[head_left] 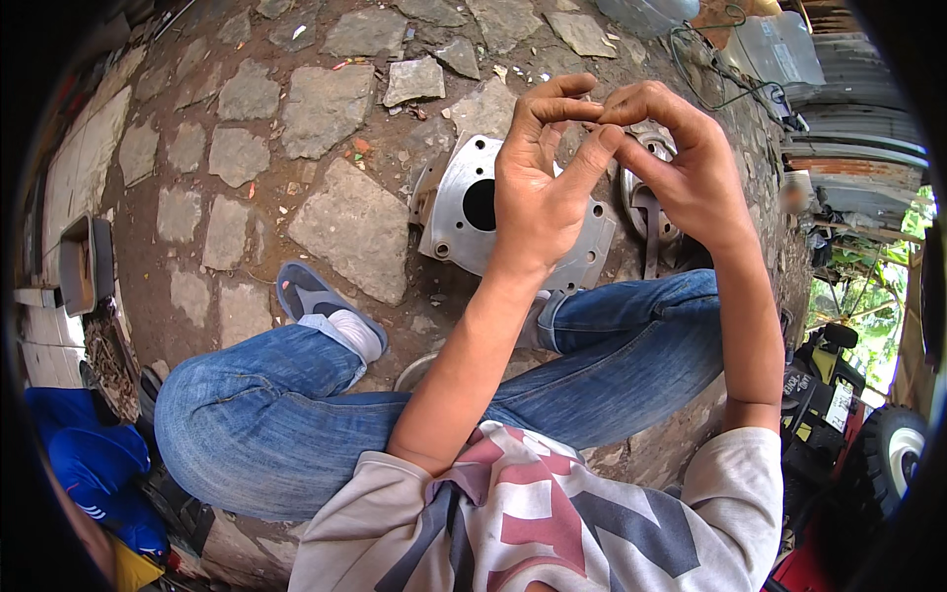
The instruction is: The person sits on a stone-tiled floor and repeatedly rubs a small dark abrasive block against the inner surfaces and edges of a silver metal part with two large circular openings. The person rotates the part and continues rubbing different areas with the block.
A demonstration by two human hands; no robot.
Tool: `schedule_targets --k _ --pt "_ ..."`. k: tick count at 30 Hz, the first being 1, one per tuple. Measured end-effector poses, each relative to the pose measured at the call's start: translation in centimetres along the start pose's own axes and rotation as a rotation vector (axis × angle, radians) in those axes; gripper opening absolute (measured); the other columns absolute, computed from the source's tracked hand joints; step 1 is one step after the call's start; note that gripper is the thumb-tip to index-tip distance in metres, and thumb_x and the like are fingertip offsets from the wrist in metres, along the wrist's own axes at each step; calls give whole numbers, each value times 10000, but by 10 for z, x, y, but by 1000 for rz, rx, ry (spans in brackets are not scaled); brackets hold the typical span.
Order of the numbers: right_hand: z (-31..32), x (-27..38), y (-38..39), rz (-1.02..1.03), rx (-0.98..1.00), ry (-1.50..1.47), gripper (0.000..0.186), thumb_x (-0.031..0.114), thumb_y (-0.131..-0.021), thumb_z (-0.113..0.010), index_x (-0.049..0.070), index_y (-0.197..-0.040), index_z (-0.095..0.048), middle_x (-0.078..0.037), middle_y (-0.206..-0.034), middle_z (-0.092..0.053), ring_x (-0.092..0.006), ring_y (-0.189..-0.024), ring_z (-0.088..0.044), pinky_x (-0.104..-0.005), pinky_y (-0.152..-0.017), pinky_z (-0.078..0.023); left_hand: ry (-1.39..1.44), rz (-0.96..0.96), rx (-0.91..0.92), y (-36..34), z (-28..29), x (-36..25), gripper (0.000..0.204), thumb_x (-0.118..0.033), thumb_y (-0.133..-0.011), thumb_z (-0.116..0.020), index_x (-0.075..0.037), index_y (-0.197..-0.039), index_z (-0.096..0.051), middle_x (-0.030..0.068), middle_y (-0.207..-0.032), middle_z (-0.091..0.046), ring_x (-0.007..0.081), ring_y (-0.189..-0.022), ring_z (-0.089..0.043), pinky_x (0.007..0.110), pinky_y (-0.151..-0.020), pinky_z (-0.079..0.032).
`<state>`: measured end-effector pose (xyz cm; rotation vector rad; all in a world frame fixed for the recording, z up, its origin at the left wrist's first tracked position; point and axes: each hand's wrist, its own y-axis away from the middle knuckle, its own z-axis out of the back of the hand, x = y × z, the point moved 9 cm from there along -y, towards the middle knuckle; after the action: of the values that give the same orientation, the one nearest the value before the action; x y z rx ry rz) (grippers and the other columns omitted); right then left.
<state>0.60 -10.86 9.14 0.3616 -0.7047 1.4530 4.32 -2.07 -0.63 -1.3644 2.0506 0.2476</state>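
Observation:
My left hand and my right hand are raised in front of me, with their fingertips meeting. Thumbs and fingers are pinched together at one spot; whatever they hold there is too small or hidden to make out. Below my left hand lies a grey metal housing, with a large round hole and several bolt holes, partly covered by that hand. Beneath my right hand is a round metal part on the ground. A dark, flat wrench-like tool rests against it.
Uneven paving stones set in dirt surround me. A grey sandal is on my left foot. A dark tray stands at the far left. A vehicle wheel is at the right, and a clear plastic container with a cable lies at the far right.

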Motion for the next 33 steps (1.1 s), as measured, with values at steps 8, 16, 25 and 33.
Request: schedule_targets --k 8,16,25,33 --pt "-1 -7 -1 -33 44 -68 233 75 -832 -729 0 -1047 -681 -95 -979 -687 -174 -933 -640 -324 -856 -486 -28 -11 26 -1 2 -3 162 -138 -859 -764 -95 -1011 -727 90 -1299 -591 206 -1267 -510 381 -1089 -378" --pt "-6 -18 4 -239 258 -31 299 165 -869 -735 -4 -1114 -700 -100 -968 -729 -152 -899 -666 -311 -832 -518 -27 -8 134 -4 0 -2 191 -159 -867 -756 -107 -1049 -729 79 -1349 -571 213 -1317 -476 388 -1111 -370" --pt "-1 -17 3 -196 177 35 283 173 -870 -738 16 -1105 -720 -119 -957 -733 -158 -913 -683 -313 -830 -526 7 8 69 -4 7 6 177 -81 -850 -766 -87 -1014 -701 84 -1332 -535 193 -1272 -495 388 -1079 -403" --pt "-10 -28 2 -221 185 -145 297 175 -887 -721 24 -1142 -696 -112 -979 -733 -149 -950 -678 -318 -865 -516 74 28 55 -3 15 15 163 -102 -927 -687 -65 -1085 -681 67 -1319 -547 157 -1212 -530 350 -1062 -409"
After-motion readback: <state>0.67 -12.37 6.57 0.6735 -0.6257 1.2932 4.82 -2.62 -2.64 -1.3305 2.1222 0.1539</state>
